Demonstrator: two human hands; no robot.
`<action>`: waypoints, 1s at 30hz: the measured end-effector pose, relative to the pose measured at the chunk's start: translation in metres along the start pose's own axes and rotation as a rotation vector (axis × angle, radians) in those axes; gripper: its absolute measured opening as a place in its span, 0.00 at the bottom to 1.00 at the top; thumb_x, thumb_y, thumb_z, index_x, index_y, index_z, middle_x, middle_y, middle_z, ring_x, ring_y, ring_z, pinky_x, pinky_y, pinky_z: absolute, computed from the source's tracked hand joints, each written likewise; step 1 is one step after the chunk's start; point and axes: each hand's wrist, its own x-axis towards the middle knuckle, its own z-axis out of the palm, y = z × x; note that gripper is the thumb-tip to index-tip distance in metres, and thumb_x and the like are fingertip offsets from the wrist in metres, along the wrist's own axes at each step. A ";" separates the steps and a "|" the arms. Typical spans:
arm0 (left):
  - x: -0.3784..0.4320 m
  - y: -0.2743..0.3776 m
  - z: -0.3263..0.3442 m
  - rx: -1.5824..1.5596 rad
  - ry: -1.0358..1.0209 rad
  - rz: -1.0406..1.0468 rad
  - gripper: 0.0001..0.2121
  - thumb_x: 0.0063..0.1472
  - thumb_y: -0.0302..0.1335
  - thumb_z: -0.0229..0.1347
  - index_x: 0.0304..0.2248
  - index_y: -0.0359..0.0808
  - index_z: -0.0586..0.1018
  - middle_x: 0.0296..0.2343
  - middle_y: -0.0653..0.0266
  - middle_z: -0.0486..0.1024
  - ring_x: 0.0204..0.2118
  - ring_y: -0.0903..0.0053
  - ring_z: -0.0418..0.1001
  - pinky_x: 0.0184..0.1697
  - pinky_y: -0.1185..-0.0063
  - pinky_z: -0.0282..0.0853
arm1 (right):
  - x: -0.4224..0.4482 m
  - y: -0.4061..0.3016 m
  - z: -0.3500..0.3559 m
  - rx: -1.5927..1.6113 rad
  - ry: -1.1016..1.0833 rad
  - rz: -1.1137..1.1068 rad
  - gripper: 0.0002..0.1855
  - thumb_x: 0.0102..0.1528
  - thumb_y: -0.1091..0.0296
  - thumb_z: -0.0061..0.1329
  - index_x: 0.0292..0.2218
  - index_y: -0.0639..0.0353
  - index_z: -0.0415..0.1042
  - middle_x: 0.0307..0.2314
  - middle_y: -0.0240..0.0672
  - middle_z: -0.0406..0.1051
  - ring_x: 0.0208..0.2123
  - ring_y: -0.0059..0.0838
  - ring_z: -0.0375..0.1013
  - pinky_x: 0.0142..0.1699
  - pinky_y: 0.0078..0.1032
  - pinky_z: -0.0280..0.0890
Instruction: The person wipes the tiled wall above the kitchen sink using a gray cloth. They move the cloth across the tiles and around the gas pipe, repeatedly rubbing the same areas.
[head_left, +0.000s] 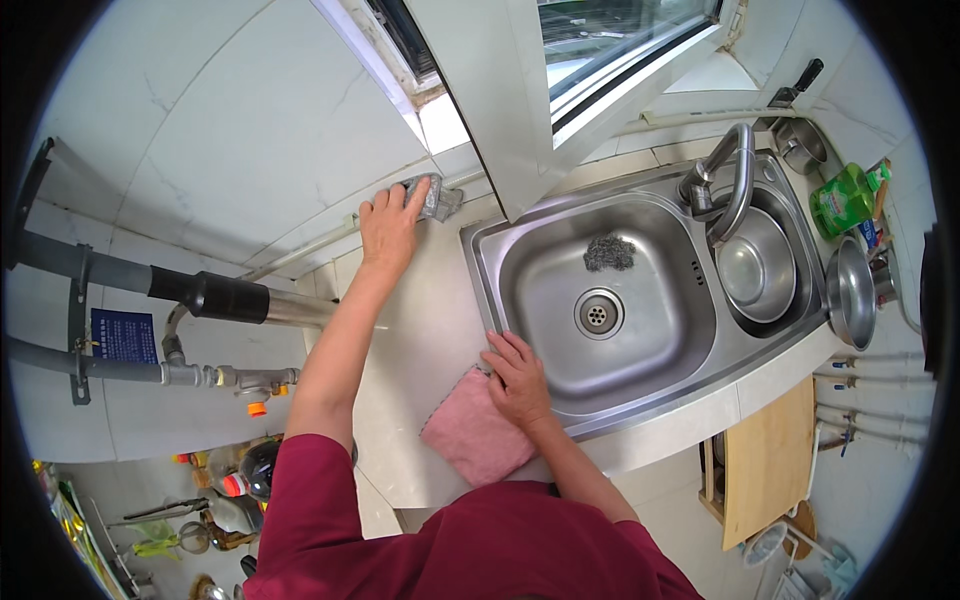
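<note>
My left hand (390, 236) reaches to the back of the counter, its fingers over a crumpled grey cloth or scouring pad (435, 196) at the foot of the tiled wall. A thin pale pipe (311, 244) runs along the wall there. My right hand (520, 384) lies with fingers extended at the near left rim of the stainless steel sink (491, 289), gripping nothing. Partly under its wrist and thumb side is a folded pink cloth (472, 427) on the counter. A steel wool scourer (609, 253) rests inside the large basin, behind the drain (598, 315).
An open window sash (517, 97) juts over the counter near my left hand. The faucet (731, 184) arches over a metal bowl (754, 262) in the small basin. A green dish soap bottle (841, 206) stands at right. Left, a metal pipe (296, 309) meets the counter.
</note>
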 end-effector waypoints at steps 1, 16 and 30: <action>0.003 -0.001 -0.003 -0.015 0.004 0.002 0.33 0.50 0.19 0.56 0.58 0.54 0.72 0.38 0.67 0.71 0.39 0.70 0.69 0.36 0.71 0.58 | 0.000 0.000 0.000 0.005 -0.003 0.008 0.18 0.48 0.74 0.50 0.43 0.51 0.76 0.57 0.25 0.67 0.60 0.34 0.62 0.55 0.37 0.61; 0.008 -0.022 -0.005 -0.119 0.011 -0.050 0.20 0.47 0.23 0.60 0.41 0.50 0.82 0.34 0.65 0.74 0.40 0.69 0.72 0.42 0.69 0.59 | 0.000 0.001 0.001 0.006 -0.003 0.000 0.18 0.48 0.74 0.50 0.43 0.51 0.76 0.57 0.25 0.67 0.60 0.34 0.62 0.55 0.37 0.61; -0.027 -0.068 -0.033 -0.392 -0.156 -0.747 0.16 0.53 0.32 0.55 0.41 0.42 0.84 0.35 0.59 0.77 0.41 0.60 0.74 0.46 0.67 0.66 | -0.002 0.006 0.003 0.008 0.001 -0.024 0.18 0.49 0.72 0.50 0.44 0.50 0.76 0.58 0.25 0.66 0.60 0.34 0.62 0.55 0.38 0.62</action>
